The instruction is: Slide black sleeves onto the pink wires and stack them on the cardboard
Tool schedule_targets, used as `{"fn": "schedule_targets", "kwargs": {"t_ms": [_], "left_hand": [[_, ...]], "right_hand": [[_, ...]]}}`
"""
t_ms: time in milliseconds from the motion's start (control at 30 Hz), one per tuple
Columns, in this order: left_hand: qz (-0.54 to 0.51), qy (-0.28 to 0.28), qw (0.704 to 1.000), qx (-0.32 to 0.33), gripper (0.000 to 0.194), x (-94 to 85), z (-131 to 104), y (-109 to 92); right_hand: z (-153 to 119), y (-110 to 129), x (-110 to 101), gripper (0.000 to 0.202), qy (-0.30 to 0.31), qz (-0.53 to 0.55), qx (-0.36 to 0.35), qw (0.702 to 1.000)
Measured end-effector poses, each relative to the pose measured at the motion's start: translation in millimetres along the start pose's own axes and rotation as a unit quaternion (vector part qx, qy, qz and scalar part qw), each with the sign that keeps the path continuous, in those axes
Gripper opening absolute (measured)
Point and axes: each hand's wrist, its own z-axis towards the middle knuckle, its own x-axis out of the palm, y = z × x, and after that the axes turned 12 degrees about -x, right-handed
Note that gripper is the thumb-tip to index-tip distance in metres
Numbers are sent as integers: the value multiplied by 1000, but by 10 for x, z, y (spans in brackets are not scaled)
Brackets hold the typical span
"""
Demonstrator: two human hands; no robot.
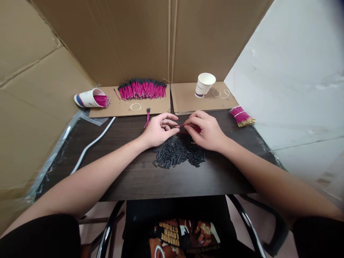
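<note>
My left hand [162, 130] is closed, thumb and fingertips pinched at the dark end of a thin magenta wire [181, 125]. That wire spans the short gap to my right hand [204, 129], whose fingers are wrapped round a small bunch of magenta wires [197, 128]. Gold-coloured ends of the bunch show below the right palm. Under both hands spreads a loose pile of short black sleeves [174, 153]. A few wires with black-sleeved ends [147, 117] lie just beyond my left hand. My fingers partly hide the exact grip.
On cardboard at the back lies a large heap of black-tipped magenta wires [142, 89]. A tipped paper cup [87, 99] holds more wires at left; an upright paper cup [204, 85] stands at right. A banded wire bundle [242, 116] and rubber bands [135, 107] lie about. Cardboard walls [129, 39] rise behind.
</note>
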Motion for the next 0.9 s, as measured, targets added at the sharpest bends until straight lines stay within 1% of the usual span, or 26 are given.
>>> {"fn": "schedule_targets", "kwargs": {"t_ms": [67, 167, 267, 333, 433, 567, 733, 800, 833, 900], "left_hand": [[-1, 0, 1000, 1, 55, 0, -1, -2], [13, -6, 1000, 14, 44, 9, -5, -6], [32, -7, 999, 27, 34, 17, -23, -24], [40, -7, 999, 31, 32, 21, -41, -40], [51, -8, 998, 33, 34, 27, -66, -54], [60, -12, 997, 39, 34, 37, -93, -52], [55, -17, 997, 50, 31, 42, -123, -74], [70, -36, 996, 51, 32, 22, -119, -85], [84, -58, 993, 51, 32, 1, -111, -89], [128, -121, 983, 45, 29, -68, -84, -97]], "right_hand": [[12, 31, 8, 18, -38, 27, 31, 998], [17, 58, 33, 20, -57, 91, 101, 989], [15, 69, 76, 27, -65, 194, 191, 960], [17, 69, 103, 30, -68, 260, 220, 938], [27, 65, 123, 32, -73, 306, 222, 923], [47, 69, 119, 34, -67, 299, 214, 928], [48, 76, 118, 27, -71, 289, 200, 934], [30, 67, 130, 29, -67, 284, 205, 934], [20, 61, 136, 32, -65, 280, 210, 935], [0, 50, 145, 33, -60, 261, 208, 941]]}}
